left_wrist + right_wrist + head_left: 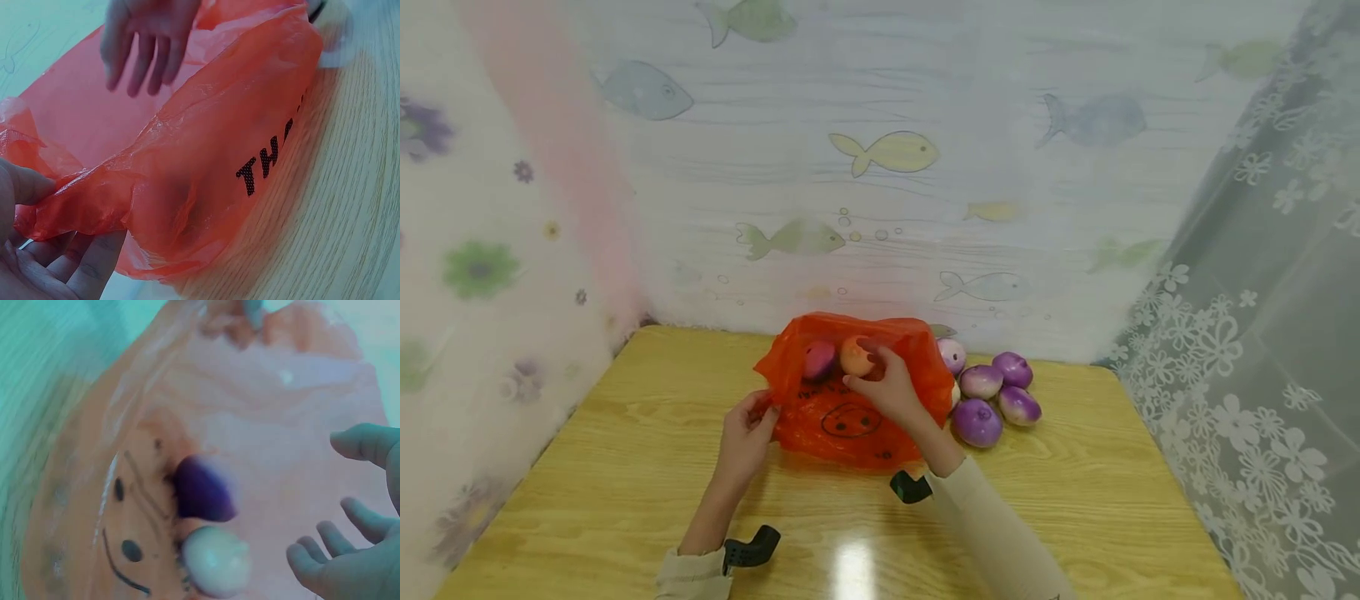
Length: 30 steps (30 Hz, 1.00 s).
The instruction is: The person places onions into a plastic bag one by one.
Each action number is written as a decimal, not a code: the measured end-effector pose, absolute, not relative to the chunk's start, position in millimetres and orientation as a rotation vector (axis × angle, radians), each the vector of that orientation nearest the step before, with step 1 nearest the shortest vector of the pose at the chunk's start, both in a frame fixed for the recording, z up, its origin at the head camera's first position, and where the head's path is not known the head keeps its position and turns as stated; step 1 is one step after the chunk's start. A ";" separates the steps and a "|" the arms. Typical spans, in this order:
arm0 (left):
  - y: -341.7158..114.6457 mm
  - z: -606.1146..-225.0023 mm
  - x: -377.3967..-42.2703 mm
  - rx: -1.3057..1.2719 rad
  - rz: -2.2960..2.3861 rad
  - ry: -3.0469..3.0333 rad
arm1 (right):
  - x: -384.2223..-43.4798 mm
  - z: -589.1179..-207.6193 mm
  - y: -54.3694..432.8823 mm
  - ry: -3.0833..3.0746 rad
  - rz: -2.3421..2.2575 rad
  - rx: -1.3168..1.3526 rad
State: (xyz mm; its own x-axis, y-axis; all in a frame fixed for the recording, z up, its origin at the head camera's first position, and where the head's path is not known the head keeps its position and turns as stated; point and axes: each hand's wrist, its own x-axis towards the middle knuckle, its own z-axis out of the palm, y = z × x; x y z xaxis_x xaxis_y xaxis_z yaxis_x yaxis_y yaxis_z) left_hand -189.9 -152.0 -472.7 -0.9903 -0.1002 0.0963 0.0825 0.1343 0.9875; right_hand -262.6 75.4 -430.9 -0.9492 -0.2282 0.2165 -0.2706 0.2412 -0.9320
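Note:
A thin red plastic bag (808, 429) with black print lies on the table with its mouth spread. At its left edge my left hand (743, 446) pinches the rim between thumb and fingers; the bunched plastic shows in the left wrist view. Inside are a purple turnip (203, 487) and a paler turnip (217, 561), side by side. My right hand (362, 550) is inside the mouth, fingers spread and relaxed, with nothing in its grasp. In the head view this hand overlaps the paler turnip, but the right wrist view shows a gap between them.
Several purple-and-white turnips (977, 422) lie clustered on the wooden table (1097, 500), close against the bag's right side. A fish-patterned sheet (880, 200) hangs behind the table's back edge. A lace-flowered curtain (1240, 400) drapes along the right side.

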 end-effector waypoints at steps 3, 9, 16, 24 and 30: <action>-152.4 -473.7 -189.1 0.030 -1.997 -2.248 | -247.1 -422.6 82.8 -2.442 1.872 0.562; -152.5 -475.3 -189.4 0.044 -1.998 -2.260 | -223.8 -415.0 102.5 -2.283 1.962 0.628; -152.4 -474.5 -191.9 0.023 -1.964 -2.259 | -206.7 -411.3 136.7 -2.077 1.846 0.606; -151.5 -476.5 -192.5 0.014 -1.935 -2.250 | -211.8 -435.5 193.5 -1.958 1.747 0.423; -151.2 -476.0 -192.3 0.021 -1.938 -2.265 | -212.3 -457.1 237.5 -1.977 1.714 0.231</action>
